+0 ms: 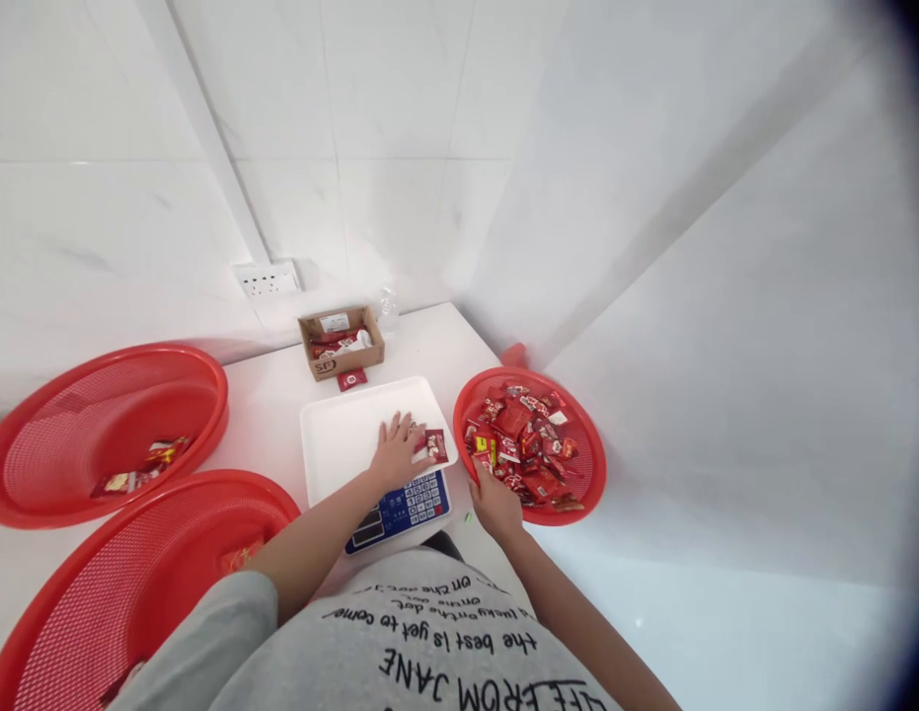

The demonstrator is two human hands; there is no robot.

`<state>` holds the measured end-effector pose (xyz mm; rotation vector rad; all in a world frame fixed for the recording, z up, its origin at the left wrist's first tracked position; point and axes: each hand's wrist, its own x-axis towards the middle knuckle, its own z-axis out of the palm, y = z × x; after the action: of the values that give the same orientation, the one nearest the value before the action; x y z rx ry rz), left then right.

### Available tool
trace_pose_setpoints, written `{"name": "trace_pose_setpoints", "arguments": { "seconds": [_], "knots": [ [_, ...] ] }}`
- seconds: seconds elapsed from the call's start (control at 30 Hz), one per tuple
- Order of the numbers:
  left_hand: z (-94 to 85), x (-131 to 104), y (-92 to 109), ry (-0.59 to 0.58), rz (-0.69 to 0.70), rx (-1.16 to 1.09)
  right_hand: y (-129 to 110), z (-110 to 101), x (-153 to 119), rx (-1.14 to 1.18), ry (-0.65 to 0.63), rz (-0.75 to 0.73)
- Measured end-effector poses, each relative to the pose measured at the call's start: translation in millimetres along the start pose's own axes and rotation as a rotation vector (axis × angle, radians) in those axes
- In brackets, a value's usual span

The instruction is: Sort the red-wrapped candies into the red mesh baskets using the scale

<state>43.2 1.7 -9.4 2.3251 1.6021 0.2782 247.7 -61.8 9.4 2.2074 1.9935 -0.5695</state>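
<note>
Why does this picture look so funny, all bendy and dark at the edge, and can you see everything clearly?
Head view: edges look stretched and bent, likely from a wide lens; a blurry dark curve fills the right edge; wall bright, with soft grey shadows; the scale's keys readable in part; the clear plastic thing hard to make out.

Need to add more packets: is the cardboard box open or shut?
Open: the cardboard box has no lid over it, and red packets show inside.

Small red-and-white glossy packets (436, 445) lie near the white rectangular tray's (333, 434) lower right corner, beside a round red plastic basket (599, 449) of mostly red packets.
</note>
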Motion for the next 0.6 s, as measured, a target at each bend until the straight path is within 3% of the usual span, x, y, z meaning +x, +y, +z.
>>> {"name": "trace_pose_setpoints", "arguments": {
  "seconds": [0.13,0.37,0.6],
  "knots": [
    [2.2,17,6,-0.017,0.159,0.059,1,2,2,0.019,0.014,-0.016],
    [-7.5,28,11,-0.028,0.292,0.129,2,3,3,0.025,0.008,-0.025],
    [-5.5,26,16,-0.113,0.234,0.080,3,4,3,0.033,0.010,-0.019]
  ]
}}
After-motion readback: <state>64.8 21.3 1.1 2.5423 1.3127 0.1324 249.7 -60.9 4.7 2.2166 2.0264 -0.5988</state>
